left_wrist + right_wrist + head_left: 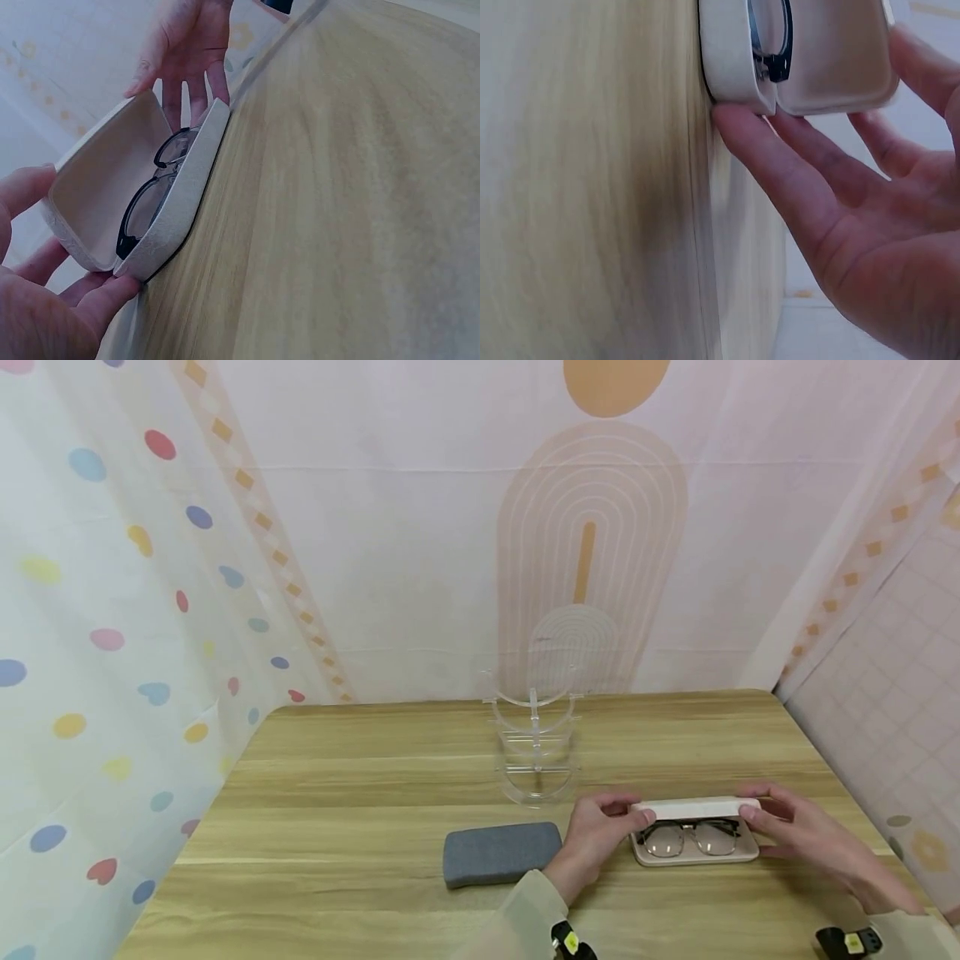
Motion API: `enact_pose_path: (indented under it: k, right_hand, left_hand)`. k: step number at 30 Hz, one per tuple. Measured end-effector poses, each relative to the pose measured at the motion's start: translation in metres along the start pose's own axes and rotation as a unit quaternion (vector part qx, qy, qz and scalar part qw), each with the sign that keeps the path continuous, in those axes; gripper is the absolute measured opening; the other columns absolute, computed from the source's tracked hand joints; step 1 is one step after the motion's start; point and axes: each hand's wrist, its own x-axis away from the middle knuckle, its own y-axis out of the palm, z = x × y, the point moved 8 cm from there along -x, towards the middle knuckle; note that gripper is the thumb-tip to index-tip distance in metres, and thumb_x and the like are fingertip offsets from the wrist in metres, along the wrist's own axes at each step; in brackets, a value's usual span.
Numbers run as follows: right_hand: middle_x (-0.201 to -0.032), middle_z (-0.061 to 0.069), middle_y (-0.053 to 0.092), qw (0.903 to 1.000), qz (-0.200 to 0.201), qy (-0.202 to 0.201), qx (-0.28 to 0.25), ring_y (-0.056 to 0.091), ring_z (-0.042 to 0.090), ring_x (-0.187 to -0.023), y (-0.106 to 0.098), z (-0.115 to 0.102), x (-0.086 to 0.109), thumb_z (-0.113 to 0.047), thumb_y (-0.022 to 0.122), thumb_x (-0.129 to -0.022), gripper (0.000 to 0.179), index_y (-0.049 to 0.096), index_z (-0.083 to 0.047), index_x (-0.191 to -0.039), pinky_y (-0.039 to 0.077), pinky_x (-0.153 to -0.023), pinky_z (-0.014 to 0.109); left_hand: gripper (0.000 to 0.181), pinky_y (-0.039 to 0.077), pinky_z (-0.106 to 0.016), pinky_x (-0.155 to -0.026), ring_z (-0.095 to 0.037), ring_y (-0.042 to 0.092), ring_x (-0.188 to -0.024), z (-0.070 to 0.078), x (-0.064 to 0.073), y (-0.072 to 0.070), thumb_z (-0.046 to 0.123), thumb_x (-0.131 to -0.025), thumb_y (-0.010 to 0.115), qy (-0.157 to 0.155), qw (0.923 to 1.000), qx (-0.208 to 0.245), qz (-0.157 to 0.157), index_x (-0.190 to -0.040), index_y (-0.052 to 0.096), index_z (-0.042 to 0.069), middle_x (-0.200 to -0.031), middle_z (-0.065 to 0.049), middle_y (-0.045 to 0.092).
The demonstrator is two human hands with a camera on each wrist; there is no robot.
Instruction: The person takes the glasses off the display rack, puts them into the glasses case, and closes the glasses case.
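A cream glasses case (pixel 697 862) lies on the table with its lid (pixel 693 808) raised. Inside rests a pair of eyeglasses (pixel 718 822) with dark upper rims and clear lenses. My left hand (pixel 588 839) holds the case's left end, thumb at the lid's edge and fingers around the side. At the other end, my right hand (pixel 806 835) grips the lid the same way, its thumb on the edge. In the right wrist view, lower fingers touch the end of the case (pixel 731 60) near the hinge.
A grey fabric-covered case (pixel 498 853) lies shut just left of my left hand. Farther back stands a clear rack (pixel 535 727) with curved arms. Patterned curtains (pixel 412 527) hang behind and beside the wooden table (pixel 315 860).
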Motion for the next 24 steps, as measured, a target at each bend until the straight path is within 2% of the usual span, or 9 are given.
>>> enact_pose_path:
  k: [3,10,13,16,20,24]
  right_hand:
    - [-0.135,0.027,0.051,0.9999,-0.016,0.003,0.0,0.055,-0.009,-0.106,-0.001,0.003,0.0,-0.013,0.053,-0.109,0.043,0.04,0.015,-0.139,0.062,-0.082,0.044]
    - [-0.124,-0.01,0.054,0.9979,-0.051,-0.033,-0.021,0.06,-0.001,-0.107,-0.001,0.003,0.002,-0.006,0.055,-0.107,0.031,0.046,0.01,-0.132,0.062,-0.081,0.039]
    - [-0.124,-0.019,0.056,0.9968,-0.052,-0.058,-0.018,0.062,0.001,-0.107,-0.001,0.0,0.004,-0.003,0.056,-0.106,0.031,0.048,0.008,-0.134,0.062,-0.079,0.038]
    - [-0.127,-0.021,0.056,0.9953,-0.055,-0.079,-0.014,0.064,0.004,-0.107,-0.001,-0.003,0.006,-0.001,0.056,-0.105,0.035,0.049,0.006,-0.139,0.062,-0.078,0.038]
    - [-0.131,-0.027,0.055,0.9913,-0.052,-0.116,0.035,0.065,0.006,-0.105,0.0,-0.008,0.009,0.002,0.056,-0.103,0.038,0.056,0.003,-0.142,0.061,-0.078,0.032]
    - [-0.13,-0.031,0.056,0.9858,-0.025,-0.133,0.099,0.063,0.001,-0.103,-0.003,-0.009,0.011,0.0,0.062,-0.1,0.037,0.063,-0.002,-0.138,0.057,-0.078,0.024]
  left_hand:
    - [0.028,0.052,-0.018,-0.074,-0.007,0.063,-0.085,0.0,0.001,0.001,0.0,-0.081,0.083,0.0,0.9999,0.002,-0.01,-0.108,0.077,-0.002,-0.093,0.001,0.071]
    - [0.031,0.055,-0.022,-0.083,-0.009,0.065,-0.093,-0.001,0.004,0.0,-0.001,-0.079,0.084,-0.002,0.9993,-0.026,-0.027,-0.108,0.078,0.005,-0.101,0.002,0.071]
    - [0.032,0.055,-0.023,-0.085,-0.009,0.066,-0.096,-0.002,0.006,-0.001,0.0,-0.078,0.086,-0.004,0.9988,-0.038,-0.03,-0.108,0.078,0.007,-0.103,0.003,0.071]
    - [0.033,0.055,-0.024,-0.087,-0.009,0.066,-0.098,-0.001,0.007,-0.001,0.001,-0.077,0.086,0.001,0.9982,-0.052,-0.031,-0.108,0.078,0.008,-0.105,0.004,0.072]
    - [0.034,0.054,-0.023,-0.089,-0.007,0.066,-0.098,-0.001,0.009,-0.001,0.001,-0.075,0.087,0.009,0.9976,-0.062,-0.028,-0.107,0.079,0.009,-0.105,0.005,0.072]
    - [0.034,0.054,-0.02,-0.085,-0.004,0.064,-0.093,0.0,0.01,-0.001,-0.001,-0.073,0.087,0.023,0.9968,-0.073,-0.025,-0.105,0.079,0.007,-0.102,0.006,0.072]
